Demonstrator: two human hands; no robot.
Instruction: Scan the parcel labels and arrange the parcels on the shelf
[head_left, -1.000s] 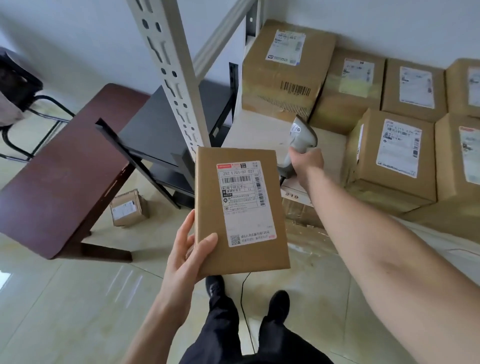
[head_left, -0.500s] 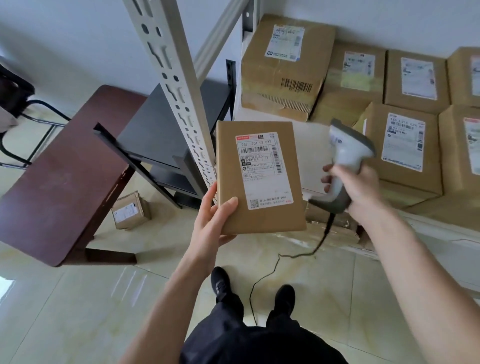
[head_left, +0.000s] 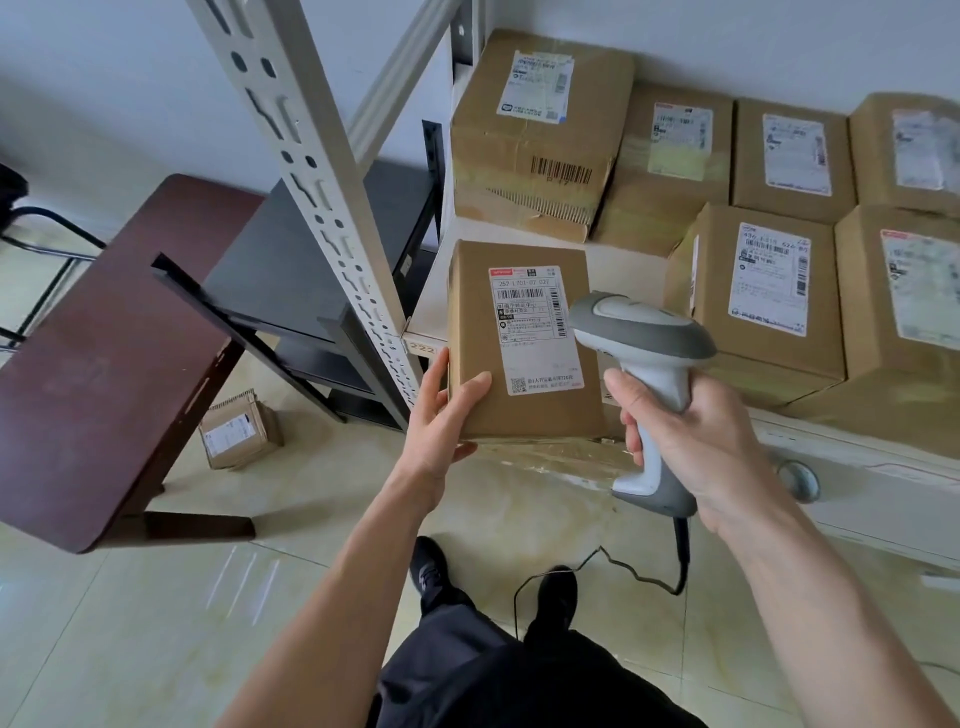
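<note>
My left hand (head_left: 441, 415) grips a flat brown parcel (head_left: 478, 332) by its lower left corner, thumb on the front face. Its white label (head_left: 535, 327) faces me. My right hand (head_left: 691, 436) holds a grey and white barcode scanner (head_left: 644, 332) by the handle, its head just right of the label and pointing at it. The parcel is held up in front of the shelf's (head_left: 613, 260) front left corner. Several brown parcels with labels (head_left: 763, 291) sit on the shelf behind.
The perforated white shelf upright (head_left: 322, 197) rises left of the parcel. A dark red table (head_left: 104, 353) and a black rack (head_left: 291, 270) stand at left. A small parcel (head_left: 239, 431) lies on the tiled floor. The scanner cable (head_left: 623, 566) trails by my feet.
My left hand has raised the parcel up and right toward the shelf. My right hand has brought the scanner off the shelf and closer, its head now beside the label.
</note>
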